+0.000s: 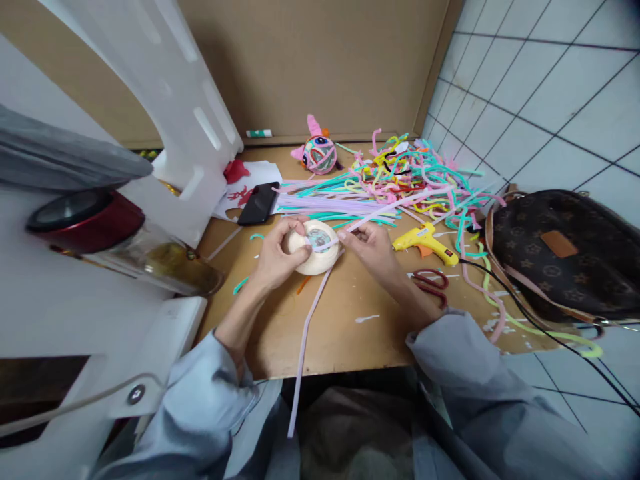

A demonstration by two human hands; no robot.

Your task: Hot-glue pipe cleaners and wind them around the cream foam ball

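Note:
My left hand [281,252] grips a roll of cream tape [314,265] above the front part of the brown table. A pale lilac pipe cleaner [306,330] hangs from the roll past the table's front edge. My right hand [369,248] is closed on a lilac strip [395,205] at the roll's right side; the strip reaches up right towards the pile and crosses the roll's face. Behind my hands lie straight lilac and teal pipe cleaners [335,202], with a tangled colourful heap [415,170] at the back right.
A yellow glue gun [425,241] and dark red scissors [431,280] lie right of my right hand. A brown handbag [565,253] stands far right. A black phone [259,203], a decorated ball [319,155], and a glass bottle [165,260] are also around.

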